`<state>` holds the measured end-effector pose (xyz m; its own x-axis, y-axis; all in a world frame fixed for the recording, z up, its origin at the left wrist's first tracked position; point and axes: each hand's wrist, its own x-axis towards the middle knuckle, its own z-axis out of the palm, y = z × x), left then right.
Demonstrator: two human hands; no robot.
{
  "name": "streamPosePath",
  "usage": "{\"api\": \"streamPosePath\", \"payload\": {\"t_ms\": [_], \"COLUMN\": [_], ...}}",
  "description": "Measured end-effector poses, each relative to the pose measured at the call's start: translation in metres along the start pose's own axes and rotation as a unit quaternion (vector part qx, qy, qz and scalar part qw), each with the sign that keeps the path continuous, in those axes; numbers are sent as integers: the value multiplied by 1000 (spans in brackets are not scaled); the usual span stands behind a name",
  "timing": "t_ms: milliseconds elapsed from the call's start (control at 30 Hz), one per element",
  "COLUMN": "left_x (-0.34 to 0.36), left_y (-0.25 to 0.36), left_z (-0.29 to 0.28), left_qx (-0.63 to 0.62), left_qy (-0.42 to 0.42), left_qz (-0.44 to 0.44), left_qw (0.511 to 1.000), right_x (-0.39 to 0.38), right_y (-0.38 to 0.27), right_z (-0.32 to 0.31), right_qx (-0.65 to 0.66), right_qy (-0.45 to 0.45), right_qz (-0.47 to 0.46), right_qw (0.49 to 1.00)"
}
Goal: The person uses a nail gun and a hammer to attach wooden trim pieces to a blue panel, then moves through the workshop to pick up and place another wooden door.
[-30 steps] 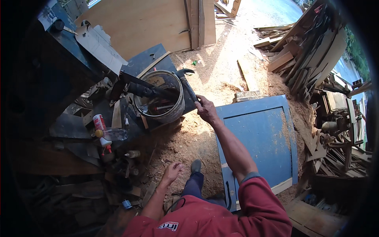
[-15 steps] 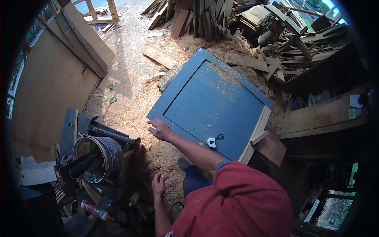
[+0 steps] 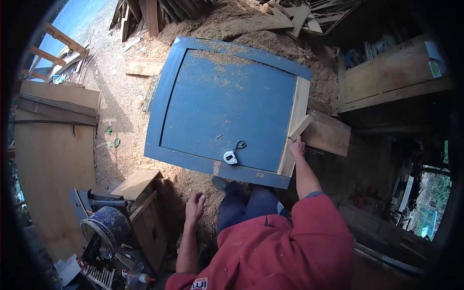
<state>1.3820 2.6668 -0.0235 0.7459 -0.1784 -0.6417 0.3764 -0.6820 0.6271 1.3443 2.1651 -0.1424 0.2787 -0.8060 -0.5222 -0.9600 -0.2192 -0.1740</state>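
A large blue-grey framed panel (image 3: 227,106) lies flat in front of me, dusted with sawdust. Along its right edge runs a pale wooden strip (image 3: 299,99). A short wood block (image 3: 301,126) lies slantwise across that strip. My right hand (image 3: 297,147) reaches to the near end of the block, fingers closed on it; the fingertips are partly hidden. A white tape measure (image 3: 230,157) with a black wrist loop rests on the panel's near part. To the left, my left hand (image 3: 195,207) hangs off the panel, fingers loosely bent, with nothing visible in it.
A brown board (image 3: 328,133) juts out right of the panel. At lower left stand a stained bucket (image 3: 108,227) and a wooden box (image 3: 147,227). Plywood sheets (image 3: 55,164) stand at the left. Scrap wood (image 3: 159,17) and sawdust lie beyond the panel.
My right hand has gone from the panel's near left corner to the block at its right edge. The view has swung right; my left hand still hangs at the side.
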Motion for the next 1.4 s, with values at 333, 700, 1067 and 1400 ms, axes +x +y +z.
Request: {"api": "streamPosePath", "payload": {"t_ms": [333, 700, 1067, 1400], "left_x": [153, 187, 127, -50], "left_y": [86, 69, 95, 35], "left_z": [164, 221, 264, 153], "left_qx": [365, 482, -101, -151], "left_qy": [-28, 35, -154, -45], "left_qz": [81, 88, -175, -193], "left_qw": [927, 871, 967, 969], "right_x": [97, 165, 47, -81], "right_y": [3, 155, 140, 135], "right_z": [-9, -66, -37, 45], "right_qx": [43, 54, 161, 40], "right_qy": [38, 92, -112, -475], "right_qz": [-1, -26, -274, -358], "right_qw": [998, 994, 942, 803]}}
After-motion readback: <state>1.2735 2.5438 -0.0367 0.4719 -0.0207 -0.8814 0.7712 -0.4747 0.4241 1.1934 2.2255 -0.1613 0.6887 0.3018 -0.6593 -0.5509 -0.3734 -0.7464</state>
